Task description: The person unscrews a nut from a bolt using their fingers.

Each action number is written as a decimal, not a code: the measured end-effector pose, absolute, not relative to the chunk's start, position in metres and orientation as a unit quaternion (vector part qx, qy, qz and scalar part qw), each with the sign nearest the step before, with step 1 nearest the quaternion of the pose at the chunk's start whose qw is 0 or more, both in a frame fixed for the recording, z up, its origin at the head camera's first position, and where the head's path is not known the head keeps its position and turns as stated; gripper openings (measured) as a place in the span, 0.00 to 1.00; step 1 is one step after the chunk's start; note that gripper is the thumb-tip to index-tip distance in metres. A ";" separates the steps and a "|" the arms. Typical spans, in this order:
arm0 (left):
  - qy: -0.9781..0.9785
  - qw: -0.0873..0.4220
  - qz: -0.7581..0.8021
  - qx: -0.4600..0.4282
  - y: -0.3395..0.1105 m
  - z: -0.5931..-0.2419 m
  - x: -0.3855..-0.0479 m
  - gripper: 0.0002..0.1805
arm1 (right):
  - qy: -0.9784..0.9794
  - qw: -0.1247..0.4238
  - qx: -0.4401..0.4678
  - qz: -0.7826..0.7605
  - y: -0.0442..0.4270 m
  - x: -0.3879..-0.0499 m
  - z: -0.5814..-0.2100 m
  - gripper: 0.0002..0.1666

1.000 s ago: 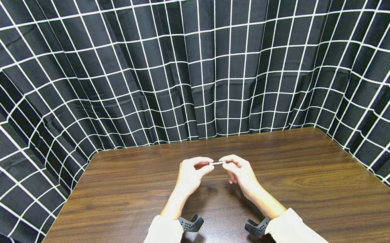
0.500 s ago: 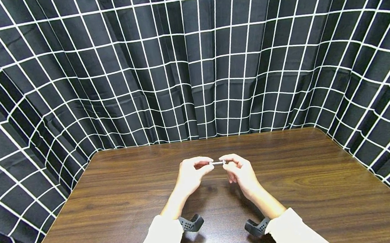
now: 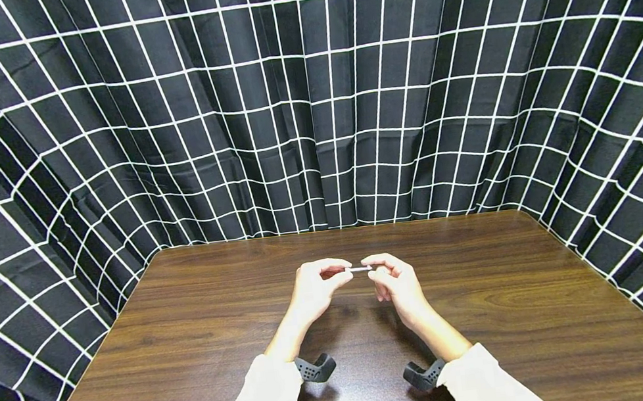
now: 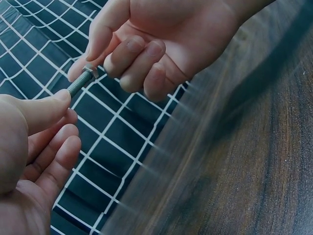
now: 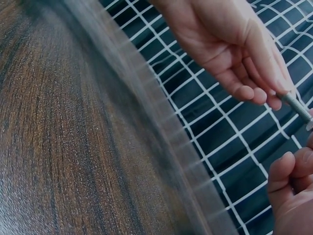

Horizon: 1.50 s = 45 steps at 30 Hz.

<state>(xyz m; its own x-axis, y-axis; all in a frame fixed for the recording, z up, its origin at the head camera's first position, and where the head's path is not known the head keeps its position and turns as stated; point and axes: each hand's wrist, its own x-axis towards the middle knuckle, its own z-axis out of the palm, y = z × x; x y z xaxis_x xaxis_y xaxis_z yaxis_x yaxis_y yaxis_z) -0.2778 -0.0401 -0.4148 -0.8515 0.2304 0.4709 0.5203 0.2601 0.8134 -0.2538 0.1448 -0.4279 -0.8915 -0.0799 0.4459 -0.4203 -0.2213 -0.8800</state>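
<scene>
Bolt (image 4: 79, 85), one, threaded: held above the desk (image 3: 227, 317), between the two hands, its long axis laid crosswise in the head view, from the left fingers to the right.

Left hand (image 3: 312, 289): thumb and fingers closed in a pinch on the bolt's one end; that end is covered, its form not to be told.

End piece (image 4: 91, 71), wider than the shank, nut or head not determinable: found at the bolt's far end, toward the right hand.

Right hand (image 3: 399, 287): thumb and forefinger curled about the end piece, one to either side, with little gap; firmness of grip cannot be told. Remaining fingers folded toward the palm.

Nearness: neither hand is favoured, one being stationed at each end; bare thread is left between. The axis is pointed into the right fingers' gap.
</scene>
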 end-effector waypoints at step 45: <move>-0.781 0.123 -0.563 -0.240 -0.039 -0.417 -0.279 0.08 | -0.720 0.120 0.067 0.680 0.146 -0.257 -0.425 0.18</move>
